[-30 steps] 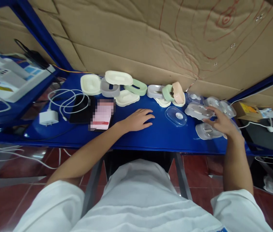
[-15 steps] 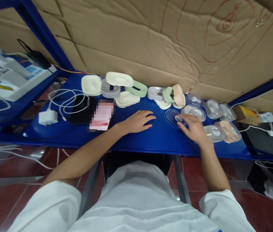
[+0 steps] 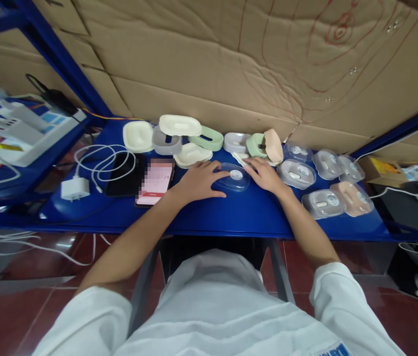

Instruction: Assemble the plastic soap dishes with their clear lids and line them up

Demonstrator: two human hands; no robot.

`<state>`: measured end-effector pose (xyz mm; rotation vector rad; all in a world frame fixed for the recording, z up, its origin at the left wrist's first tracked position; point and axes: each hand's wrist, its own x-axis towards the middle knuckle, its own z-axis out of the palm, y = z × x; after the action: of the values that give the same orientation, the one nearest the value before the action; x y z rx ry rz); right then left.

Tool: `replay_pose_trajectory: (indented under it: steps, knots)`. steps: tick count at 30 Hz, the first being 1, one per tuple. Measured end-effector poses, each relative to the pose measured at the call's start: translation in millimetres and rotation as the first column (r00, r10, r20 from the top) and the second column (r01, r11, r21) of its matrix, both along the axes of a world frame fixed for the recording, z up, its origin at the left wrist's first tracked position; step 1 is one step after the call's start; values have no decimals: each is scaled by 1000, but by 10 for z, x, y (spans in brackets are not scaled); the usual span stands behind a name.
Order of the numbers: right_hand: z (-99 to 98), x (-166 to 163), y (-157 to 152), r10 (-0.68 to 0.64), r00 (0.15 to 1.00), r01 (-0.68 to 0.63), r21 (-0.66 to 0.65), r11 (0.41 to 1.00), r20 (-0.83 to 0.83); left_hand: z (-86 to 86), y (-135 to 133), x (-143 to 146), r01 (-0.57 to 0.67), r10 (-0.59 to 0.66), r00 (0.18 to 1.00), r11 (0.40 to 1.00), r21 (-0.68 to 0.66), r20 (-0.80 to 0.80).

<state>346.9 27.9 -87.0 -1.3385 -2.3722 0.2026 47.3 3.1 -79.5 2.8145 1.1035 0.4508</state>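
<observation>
A clear oval plastic lid (image 3: 231, 177) lies on the blue shelf (image 3: 238, 212) in front of me. My left hand (image 3: 196, 181) grips its left edge, fingers over the top and thumb below. My right hand (image 3: 265, 175) holds its right edge with curled fingers. Just behind the lid lies a cream oval tray (image 3: 193, 154). A white piece (image 3: 239, 158) sits by my right fingertips.
Pastel trays (image 3: 179, 129) and rings (image 3: 264, 144) line the cardboard wall (image 3: 231, 64). Several clear lidded cases (image 3: 323, 202) lie to the right. At the left are a black phone (image 3: 122, 173), a lit phone (image 3: 155, 180) and a white charger (image 3: 74, 188) with cable.
My right hand came from the clear cases on the right, took the clear lid and slid it left. My left hand moved up slightly and closed on its other edge.
</observation>
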Motion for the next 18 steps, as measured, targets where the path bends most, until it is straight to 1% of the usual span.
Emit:
replay_pose_trajectory:
  steps: [4,6,8,11,14,16,18]
  knots:
    - [-53,94,-10,-41,999,40,15,999,33,26,31,-61,-175,175,984,985,-1,-13]
    - [-43,169,-52,-69,996,69,14,998,48,16,32,-28,-233,233,972,972,-2,6]
    - [-26,217,-95,-98,993,97,11,995,66,-2,18,25,-261,261,965,965,9,27]
    - [-14,179,-147,-118,991,115,44,992,59,-35,-24,103,-255,252,966,966,39,65]
    - [-28,48,-183,-93,996,93,73,993,-1,-54,-45,199,-165,157,982,984,63,106]
    - [-41,-21,-194,-62,997,64,45,997,-43,-46,11,298,-106,97,986,992,68,135]
    - [-45,-34,-196,-43,997,44,15,999,-67,-20,160,427,-109,95,980,992,68,177]
